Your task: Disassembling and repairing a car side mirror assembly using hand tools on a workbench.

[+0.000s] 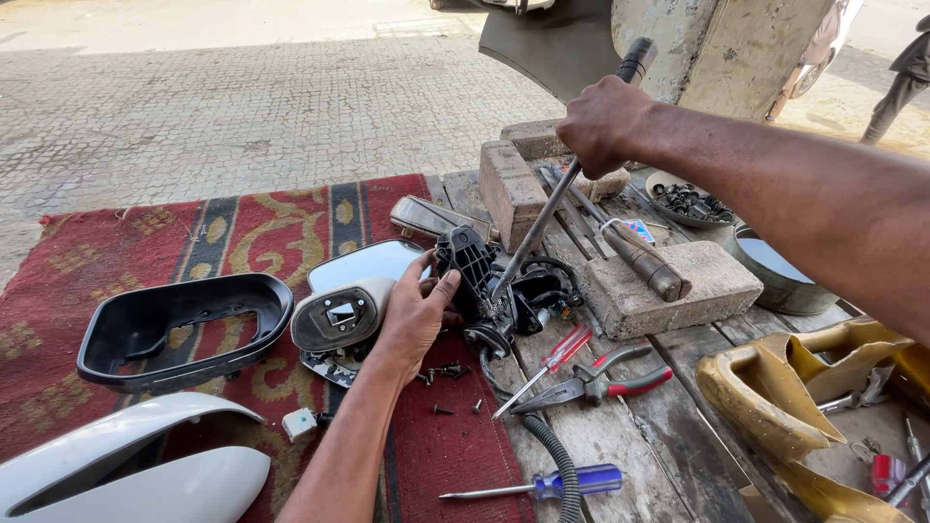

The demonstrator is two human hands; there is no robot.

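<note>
Beside the red patterned rug [232, 232], on the plank worktop [620, 426], my left hand [415, 315] clasps the black plastic mirror bracket [480, 281]; my right hand [603, 124] fists a long steel screwdriver [572, 169].

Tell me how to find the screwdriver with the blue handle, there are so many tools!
Start at the red patterned rug and follow its right edge down to the bottom of the wooden boards. There lies the blue-handled screwdriver, tip pointing left onto the rug, beside a ribbed grey hose. The other small screwdriver, higher up near the pliers, has a red handle.
</note>
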